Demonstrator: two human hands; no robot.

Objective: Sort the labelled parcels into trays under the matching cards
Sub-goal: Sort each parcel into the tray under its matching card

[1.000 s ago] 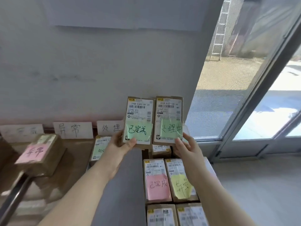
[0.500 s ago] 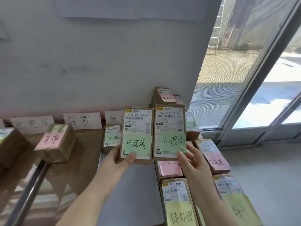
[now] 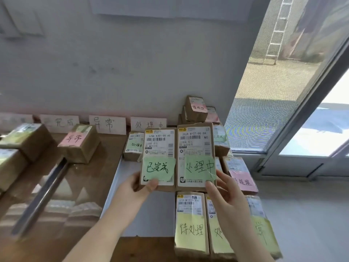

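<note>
My left hand (image 3: 137, 188) grips the lower edge of a brown parcel (image 3: 158, 148) with a green note reading 已完成. My right hand (image 3: 226, 195) grips a second brown parcel (image 3: 195, 146) with a green note reading 处理中. Both parcels are held upright, side by side, above the table. White cards stand against the wall: 已完成 (image 3: 59, 122), 异常 (image 3: 107, 124), and 处理中 (image 3: 148, 124). A parcel with a pink 异常 note (image 3: 79, 142) sits under the 异常 card. A small parcel with a green 处理中 note (image 3: 133, 146) sits under the 处理中 card.
Unsorted parcels lie at the right: yellow-noted ones (image 3: 191, 225) in front, a pink-noted one (image 3: 240, 174) beside them, a stack (image 3: 196, 110) against the wall. More boxes (image 3: 24, 140) stand at far left. A dark bar (image 3: 40, 197) crosses the wooden table. A glass door (image 3: 283, 82) is at right.
The view has shifted down and right, so more of the table and parcel pile shows. Both hands still hold their parcels side by side, now lower in view.
</note>
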